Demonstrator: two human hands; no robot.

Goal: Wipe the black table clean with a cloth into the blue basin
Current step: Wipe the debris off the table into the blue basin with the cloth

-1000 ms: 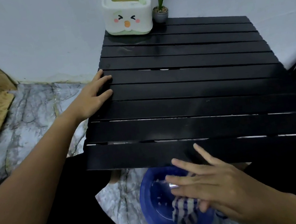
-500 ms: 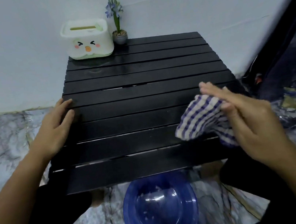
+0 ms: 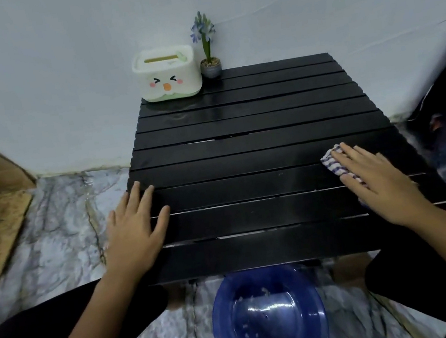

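Note:
The black slatted table [image 3: 242, 148] fills the middle of the view. My right hand [image 3: 377, 183] lies flat on its right side and presses a blue-and-white checked cloth [image 3: 334, 163] onto the slats; most of the cloth is hidden under the palm. My left hand [image 3: 135, 228] rests flat with fingers spread on the table's left edge, holding nothing. The blue basin [image 3: 267, 318] stands on the floor below the table's front edge, between my knees, with small pale bits in it.
A white tissue box [image 3: 167, 75] with a cartoon face and a small potted purple flower [image 3: 206, 46] stand at the table's far left corner against the wall. The floor [image 3: 60, 230] is marbled grey. Dark items lie at the right.
My right hand lifted the cloth out of the basin, carried it up to the table's right side, and now presses it flat there. My left hand stayed on the left edge.

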